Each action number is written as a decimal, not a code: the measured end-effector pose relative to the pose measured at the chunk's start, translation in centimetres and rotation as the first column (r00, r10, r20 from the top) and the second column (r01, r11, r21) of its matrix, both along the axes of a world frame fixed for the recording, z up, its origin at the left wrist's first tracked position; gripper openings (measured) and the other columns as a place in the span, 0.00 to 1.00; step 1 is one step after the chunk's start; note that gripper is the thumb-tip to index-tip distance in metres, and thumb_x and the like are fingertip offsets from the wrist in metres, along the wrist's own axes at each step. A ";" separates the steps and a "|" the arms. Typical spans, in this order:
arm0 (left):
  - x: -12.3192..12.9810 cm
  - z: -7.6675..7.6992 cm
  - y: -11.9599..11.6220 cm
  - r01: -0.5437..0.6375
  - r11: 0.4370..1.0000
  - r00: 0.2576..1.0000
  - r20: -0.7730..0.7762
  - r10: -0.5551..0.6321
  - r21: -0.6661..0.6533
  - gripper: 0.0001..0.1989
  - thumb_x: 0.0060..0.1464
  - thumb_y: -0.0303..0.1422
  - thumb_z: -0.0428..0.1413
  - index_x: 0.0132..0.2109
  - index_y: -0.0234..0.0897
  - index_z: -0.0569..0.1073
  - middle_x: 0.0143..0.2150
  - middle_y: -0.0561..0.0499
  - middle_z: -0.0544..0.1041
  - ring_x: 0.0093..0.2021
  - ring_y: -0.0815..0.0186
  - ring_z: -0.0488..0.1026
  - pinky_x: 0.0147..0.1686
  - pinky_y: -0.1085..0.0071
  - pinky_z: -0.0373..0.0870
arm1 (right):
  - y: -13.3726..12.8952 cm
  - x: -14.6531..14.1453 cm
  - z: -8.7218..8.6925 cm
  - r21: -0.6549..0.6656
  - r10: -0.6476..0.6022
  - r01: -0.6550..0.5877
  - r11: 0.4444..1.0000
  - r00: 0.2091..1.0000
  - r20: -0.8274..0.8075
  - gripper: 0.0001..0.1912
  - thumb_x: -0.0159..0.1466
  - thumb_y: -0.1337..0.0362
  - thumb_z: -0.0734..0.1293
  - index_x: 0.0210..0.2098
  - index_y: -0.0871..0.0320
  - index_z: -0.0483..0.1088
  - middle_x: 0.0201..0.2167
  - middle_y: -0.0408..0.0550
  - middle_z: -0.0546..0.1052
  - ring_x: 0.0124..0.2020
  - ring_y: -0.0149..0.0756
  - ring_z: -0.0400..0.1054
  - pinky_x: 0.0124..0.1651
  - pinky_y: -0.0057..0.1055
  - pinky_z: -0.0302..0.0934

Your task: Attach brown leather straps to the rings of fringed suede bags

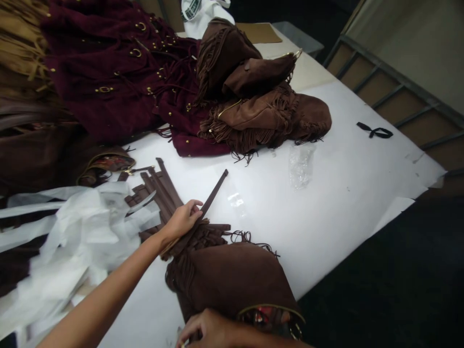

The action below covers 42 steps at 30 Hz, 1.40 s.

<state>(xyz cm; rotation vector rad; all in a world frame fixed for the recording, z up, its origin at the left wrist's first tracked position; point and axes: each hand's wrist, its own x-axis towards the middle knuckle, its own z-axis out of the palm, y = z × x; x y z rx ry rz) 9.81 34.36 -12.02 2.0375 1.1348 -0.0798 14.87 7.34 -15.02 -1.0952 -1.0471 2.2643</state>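
Note:
My left hand pinches a flat dark brown strap, whose far end points up and away over the white table. Beneath that hand lies a pile of similar brown straps. Close to me rests a dark brown suede bag with fringe, its zipped mouth open on a patterned lining. My right hand is at the near side of this bag, fingers curled. A small gold-coloured bit shows at its fingertips, but what it grips is mostly hidden at the lower frame edge.
Crumpled white paper strips lie to the left. Burgundy fringed bags and brown fringed bags are heaped at the back. A clear plastic bag and a black strip lie on the white table.

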 end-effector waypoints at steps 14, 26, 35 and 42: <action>-22.9 7.8 -33.9 -0.279 0.327 0.801 -0.030 0.599 -0.903 0.20 0.50 0.49 0.59 0.33 0.36 0.66 0.28 0.55 0.67 0.29 0.68 0.63 0.29 0.74 0.59 | -1.6 -1.3 4.0 -0.124 0.001 0.006 0.992 0.998 0.059 0.15 0.58 0.60 0.69 0.40 0.65 0.77 0.26 0.44 0.73 0.18 0.21 0.52 0.20 0.22 0.48; -18.1 5.1 -30.8 -0.223 0.685 0.855 0.199 0.480 -0.693 0.21 0.52 0.37 0.56 0.52 0.35 0.68 0.42 0.47 0.75 0.46 0.57 0.71 0.48 0.61 0.67 | -2.7 -1.8 6.2 0.241 0.102 -0.162 0.957 0.964 0.244 0.10 0.59 0.69 0.66 0.38 0.62 0.78 0.39 0.49 0.76 0.38 0.33 0.68 0.40 0.26 0.61; -15.9 2.5 -28.6 0.013 0.794 0.922 0.314 0.225 -0.607 0.26 0.40 0.31 0.58 0.51 0.37 0.70 0.44 0.47 0.75 0.46 0.57 0.70 0.45 0.65 0.67 | -3.9 -2.0 6.3 0.248 0.089 -0.143 0.958 0.972 0.216 0.11 0.58 0.69 0.66 0.39 0.62 0.78 0.38 0.48 0.78 0.39 0.35 0.70 0.43 0.29 0.62; -15.9 2.9 -27.1 0.177 0.489 0.654 0.473 0.590 -0.854 0.35 0.49 0.52 0.56 0.58 0.35 0.66 0.51 0.39 0.72 0.52 0.55 0.69 0.51 0.59 0.64 | -4.5 -2.0 6.4 0.244 0.113 -0.163 0.956 0.972 0.205 0.10 0.59 0.66 0.67 0.38 0.63 0.78 0.33 0.46 0.78 0.34 0.32 0.68 0.38 0.26 0.60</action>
